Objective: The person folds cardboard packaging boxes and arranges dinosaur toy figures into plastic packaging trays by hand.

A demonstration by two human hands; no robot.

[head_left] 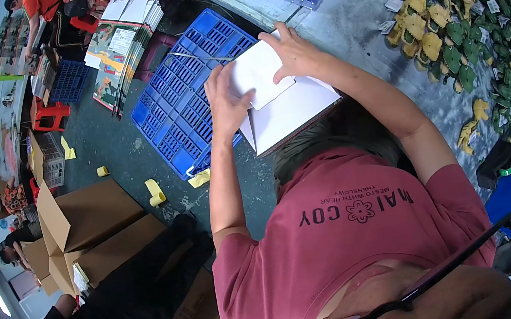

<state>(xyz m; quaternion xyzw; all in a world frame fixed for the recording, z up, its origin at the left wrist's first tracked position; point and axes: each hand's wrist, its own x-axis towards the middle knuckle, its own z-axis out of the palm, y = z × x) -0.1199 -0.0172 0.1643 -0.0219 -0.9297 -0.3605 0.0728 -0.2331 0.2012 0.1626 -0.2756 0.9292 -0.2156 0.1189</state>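
Note:
A white cardboard box (291, 109), its inner side facing up and its flaps partly folded, rests over my lap. My left hand (227, 100) grips its left side, with the thumb on the white panel (258, 74) and the fingers round the outer edge. On the far right part of that panel lies my right hand (295, 55), thumb bent inward and fingers reaching over the far edge. A dark printed rim shows along the box's near edge. The undersides of the fingers are hidden.
A blue plastic crate (181, 97) stands left of the box. Tagged yellow pieces (424, 16) and green pieces (460, 47) are heaped on the table at right. Flat printed cartons (125, 49) are stacked at far left. Brown boxes (99, 213) and a co-worker in black (129, 295) are at left.

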